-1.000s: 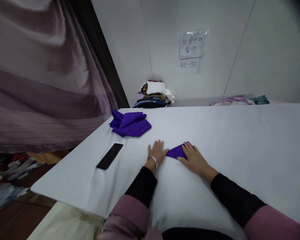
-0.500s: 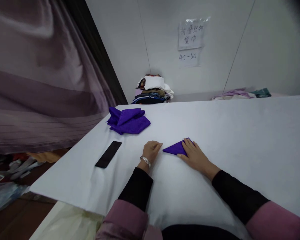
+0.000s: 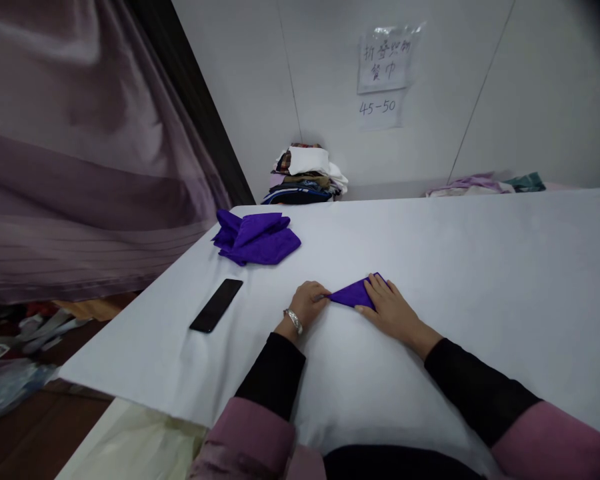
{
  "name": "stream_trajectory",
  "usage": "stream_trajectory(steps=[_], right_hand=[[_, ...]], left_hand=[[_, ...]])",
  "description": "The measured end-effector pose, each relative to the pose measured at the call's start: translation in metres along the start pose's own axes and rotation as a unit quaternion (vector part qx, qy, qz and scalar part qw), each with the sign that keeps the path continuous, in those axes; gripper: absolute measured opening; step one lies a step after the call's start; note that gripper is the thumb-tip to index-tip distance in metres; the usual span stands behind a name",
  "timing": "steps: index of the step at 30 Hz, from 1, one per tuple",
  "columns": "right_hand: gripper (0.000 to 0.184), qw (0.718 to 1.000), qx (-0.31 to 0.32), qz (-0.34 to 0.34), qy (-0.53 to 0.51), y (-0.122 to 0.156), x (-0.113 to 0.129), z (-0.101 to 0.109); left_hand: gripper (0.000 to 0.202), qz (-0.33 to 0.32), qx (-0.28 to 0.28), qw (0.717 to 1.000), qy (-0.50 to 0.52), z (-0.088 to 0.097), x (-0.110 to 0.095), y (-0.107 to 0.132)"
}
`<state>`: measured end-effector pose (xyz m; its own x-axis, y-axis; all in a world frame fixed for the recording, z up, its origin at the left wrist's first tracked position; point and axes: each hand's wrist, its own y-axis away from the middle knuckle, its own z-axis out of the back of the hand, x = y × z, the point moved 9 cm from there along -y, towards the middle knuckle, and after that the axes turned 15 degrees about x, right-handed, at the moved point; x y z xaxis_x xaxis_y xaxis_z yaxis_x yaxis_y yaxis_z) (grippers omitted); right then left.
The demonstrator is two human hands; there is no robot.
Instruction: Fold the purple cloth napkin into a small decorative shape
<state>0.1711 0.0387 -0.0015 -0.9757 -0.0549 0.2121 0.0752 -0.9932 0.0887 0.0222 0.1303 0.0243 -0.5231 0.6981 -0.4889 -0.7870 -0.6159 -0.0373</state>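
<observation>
A purple cloth napkin (image 3: 351, 294), folded into a narrow triangle, lies on the white-covered table (image 3: 460, 267) in front of me. Its pointed end faces left, where my left hand (image 3: 310, 301) pinches the tip between thumb and fingers. A silver bracelet (image 3: 294, 321) circles that wrist. My right hand (image 3: 391, 308) rests flat over the wide right end, fingers stretched across the cloth and thumb spread along the near edge. Part of the napkin is hidden beneath this palm.
A second purple cloth (image 3: 257, 239) lies loosely bunched at the back left. Nearer, left of my hands, is a black phone (image 3: 217, 305). Folded clothes (image 3: 305, 177) are stacked behind the table, below a wall with paper signs (image 3: 384, 67). A draped curtain (image 3: 90, 153) hangs at left.
My left hand has moved slightly right and closed on the napkin's tip, which it was just short of before. The right hand stays in place on the cloth.
</observation>
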Motion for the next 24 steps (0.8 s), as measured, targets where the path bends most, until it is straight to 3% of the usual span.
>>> stream_trajectory(steps=[24], right_hand=[[0.079, 1.000, 0.004, 0.002, -0.003, 0.0013, 0.0014, 0.0023]], left_hand=[[0.026, 0.004, 0.005, 1.000, -0.026, 0.0025, -0.0084, 0.0034]])
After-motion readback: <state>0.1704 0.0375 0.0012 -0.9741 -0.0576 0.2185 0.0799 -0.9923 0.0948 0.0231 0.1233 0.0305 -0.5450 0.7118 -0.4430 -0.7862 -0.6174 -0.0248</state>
